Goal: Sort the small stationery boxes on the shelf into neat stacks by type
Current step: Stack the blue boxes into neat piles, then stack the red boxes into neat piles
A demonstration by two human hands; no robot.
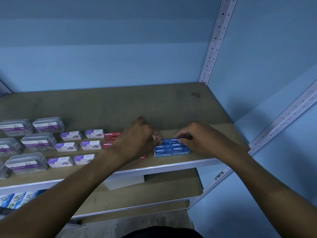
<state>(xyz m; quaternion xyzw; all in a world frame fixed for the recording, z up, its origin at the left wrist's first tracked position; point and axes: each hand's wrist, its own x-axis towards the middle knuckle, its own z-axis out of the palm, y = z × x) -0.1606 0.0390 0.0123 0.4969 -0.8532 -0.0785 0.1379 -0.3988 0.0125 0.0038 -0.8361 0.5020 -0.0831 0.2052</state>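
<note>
We pinch the rear blue staples boxes between left hand and right hand — squaring them against the block toward six o'clock — gently, we judge, to keep rows flush.

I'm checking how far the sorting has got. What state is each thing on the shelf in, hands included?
blue staples boxes: grouped in a tidy block near the shelf's front edge.
red staples boxes: in a column, partly hidden by the left arm.
purple-and-white boxes: laid singly in rows.
clear paper clip boxes: closed, spaced apart.
left hand: pinching the rear blue boxes.
right hand: pinching the same boxes.
</note>
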